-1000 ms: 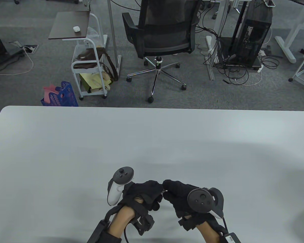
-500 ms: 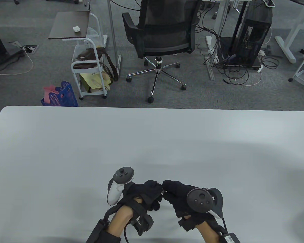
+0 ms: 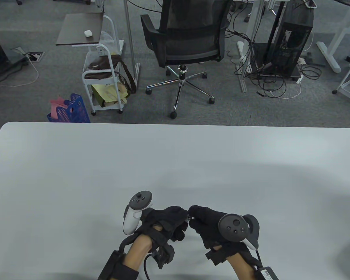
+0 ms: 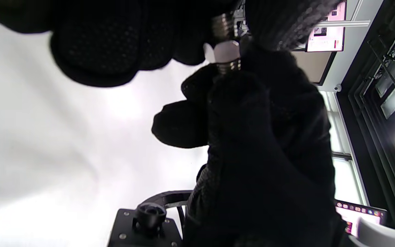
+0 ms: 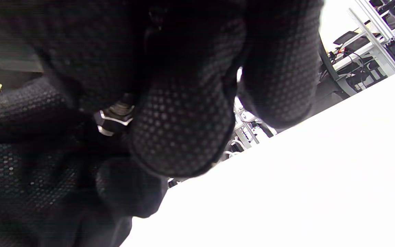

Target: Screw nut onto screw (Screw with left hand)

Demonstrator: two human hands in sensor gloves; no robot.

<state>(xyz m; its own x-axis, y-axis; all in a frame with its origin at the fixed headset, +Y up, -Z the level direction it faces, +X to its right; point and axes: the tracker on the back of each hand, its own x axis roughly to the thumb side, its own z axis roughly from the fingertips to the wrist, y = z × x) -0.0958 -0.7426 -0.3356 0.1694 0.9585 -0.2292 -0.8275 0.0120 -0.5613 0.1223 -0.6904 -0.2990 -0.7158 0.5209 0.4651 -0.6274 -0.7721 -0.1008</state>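
Nut (image 4: 226, 51) on screw (image 4: 223, 25) clear only left wrist view.

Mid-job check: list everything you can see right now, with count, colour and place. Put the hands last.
Screw: one, metal, threaded, held between the two hands.
Nut: one, pale metal, on the screw's thread.
Table: one, white, under the hands.
Office chair: one, black, behind the table.
Trolley: one, white, rear left, bags on its shelves.
Crate: one, blue, on the floor by the trolley.
Computer tower: one, black, rear right, amid cables.
Left hand: black glove, pinches the screw assembly.
Right hand: black glove, pinches the other end.
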